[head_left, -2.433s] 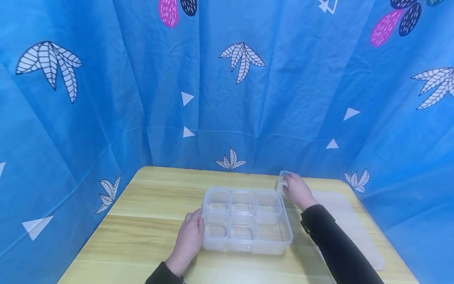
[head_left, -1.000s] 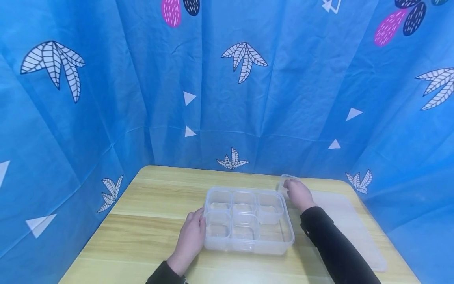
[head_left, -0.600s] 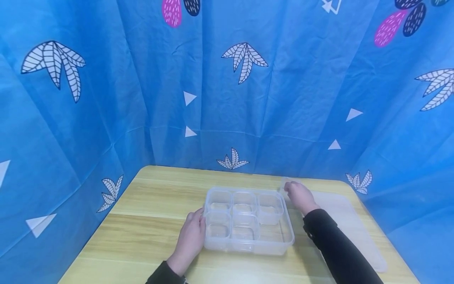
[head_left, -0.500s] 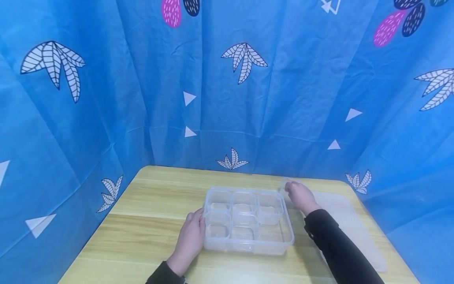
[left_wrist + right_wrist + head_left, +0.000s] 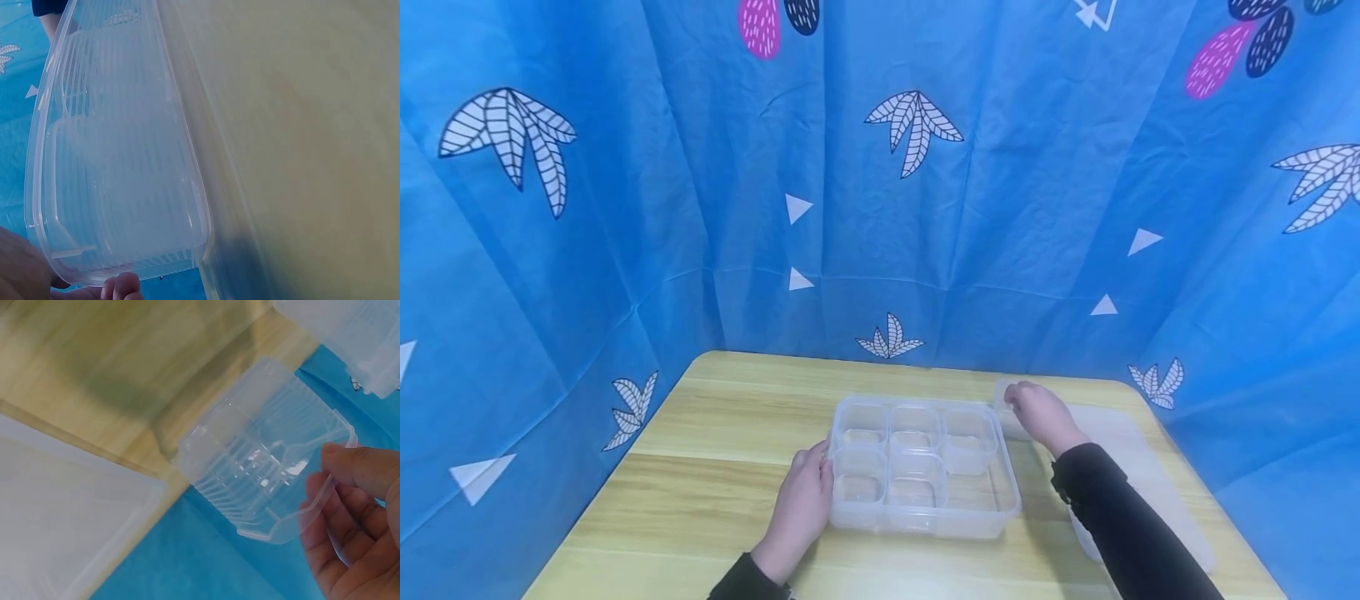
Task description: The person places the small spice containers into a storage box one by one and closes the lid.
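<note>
A large clear plastic storage box [image 5: 970,523] stands on the table with several small clear bins inside; its front right part holds no bin. My left hand [image 5: 801,500] grips the box's left end; in the left wrist view the fingertips [image 5: 125,286] show at the box's end wall. Behind the box's right back corner, my right hand [image 5: 1043,415] holds another small clear bin [image 5: 250,450] by its rim, thumb on one side and fingers on the other. In the head view that bin [image 5: 1002,398] is partly hidden by the hand.
A flat translucent lid [image 5: 1142,483] lies on the wooden table [image 5: 722,475] at the right, partly under the right forearm. Blue patterned cloth [image 5: 865,225] hangs behind the table and along both sides.
My right hand has shifted slightly to the right, and the bin in it has turned and sunk lower behind the hand. My left hand and the storage box stay in place.
</note>
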The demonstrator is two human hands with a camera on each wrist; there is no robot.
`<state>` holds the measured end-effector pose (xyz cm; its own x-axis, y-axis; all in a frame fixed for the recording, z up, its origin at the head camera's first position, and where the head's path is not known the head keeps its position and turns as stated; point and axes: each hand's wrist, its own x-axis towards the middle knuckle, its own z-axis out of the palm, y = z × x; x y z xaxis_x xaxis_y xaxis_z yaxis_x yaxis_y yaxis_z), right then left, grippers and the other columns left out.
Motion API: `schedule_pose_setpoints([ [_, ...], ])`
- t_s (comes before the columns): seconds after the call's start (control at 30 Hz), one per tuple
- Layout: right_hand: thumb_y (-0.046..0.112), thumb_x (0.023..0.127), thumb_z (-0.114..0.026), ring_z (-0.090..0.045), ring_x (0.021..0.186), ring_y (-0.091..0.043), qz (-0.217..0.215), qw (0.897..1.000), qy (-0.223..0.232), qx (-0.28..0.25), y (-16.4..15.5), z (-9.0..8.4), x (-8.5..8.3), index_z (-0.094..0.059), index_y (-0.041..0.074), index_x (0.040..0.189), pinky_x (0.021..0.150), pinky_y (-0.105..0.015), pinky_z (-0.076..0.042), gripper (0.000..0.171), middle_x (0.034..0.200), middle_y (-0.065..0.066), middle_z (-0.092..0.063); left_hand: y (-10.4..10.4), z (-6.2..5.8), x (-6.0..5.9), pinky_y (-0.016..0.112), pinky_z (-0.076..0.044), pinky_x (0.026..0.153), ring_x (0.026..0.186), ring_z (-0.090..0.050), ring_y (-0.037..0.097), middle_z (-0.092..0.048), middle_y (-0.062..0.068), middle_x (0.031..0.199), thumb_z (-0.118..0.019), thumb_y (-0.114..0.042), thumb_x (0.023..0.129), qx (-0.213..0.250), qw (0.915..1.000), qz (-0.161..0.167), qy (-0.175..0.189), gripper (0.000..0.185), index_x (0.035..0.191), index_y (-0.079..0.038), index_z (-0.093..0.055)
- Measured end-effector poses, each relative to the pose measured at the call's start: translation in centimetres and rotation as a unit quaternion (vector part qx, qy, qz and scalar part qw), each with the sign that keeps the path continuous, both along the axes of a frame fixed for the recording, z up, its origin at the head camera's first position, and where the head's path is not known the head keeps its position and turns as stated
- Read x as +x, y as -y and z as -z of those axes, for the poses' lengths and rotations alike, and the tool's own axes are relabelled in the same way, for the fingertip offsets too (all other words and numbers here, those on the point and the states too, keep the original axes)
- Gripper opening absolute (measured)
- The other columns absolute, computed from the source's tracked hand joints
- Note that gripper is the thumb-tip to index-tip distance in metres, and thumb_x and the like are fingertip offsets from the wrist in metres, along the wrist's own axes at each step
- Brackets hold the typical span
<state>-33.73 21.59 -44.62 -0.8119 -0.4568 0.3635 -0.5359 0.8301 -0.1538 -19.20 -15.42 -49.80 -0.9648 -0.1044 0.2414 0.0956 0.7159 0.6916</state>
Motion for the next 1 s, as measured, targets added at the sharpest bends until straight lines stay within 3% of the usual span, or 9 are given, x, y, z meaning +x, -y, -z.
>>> schedule_pose_setpoints([
  [0.37, -0.014, 0.087, -0.061, -0.067, 0.093, -0.038, 0.024, 0.999, 0.022, -0.002, -0.1, -1.7, 0.5, -0.07, -0.003, 0.099, 0.082, -0.049, -0.056, 0.019, 0.094, -0.017, -0.07, 0.0, -0.2, 0.0, 0.028, -0.053, 0.065, 0.08, -0.06, 0.016, -0.058, 0.014, 0.105, -0.049, -0.013, 0.104, -0.002, 1.0, 0.0, -0.001, 0.04, 0.14, 0.007, -0.051],
  [1.0, -0.013, 0.084, -0.068, -0.067, 0.089, -0.037, 0.008, 1.0, -0.029, -0.002, 0.0, -5.4, 3.3, -0.071, -0.001, 0.096, 0.079, -0.049, -0.056, 0.017, 0.091, -0.014, -0.068, 0.0, -0.1, 0.0, 0.023, -0.05, 0.061, 0.074, -0.056, 0.013, -0.058, 0.013, 0.103, -0.049, -0.013, 0.104, -0.002, 1.0, 0.002, 0.001, 0.04, 0.139, 0.008, -0.051],
])
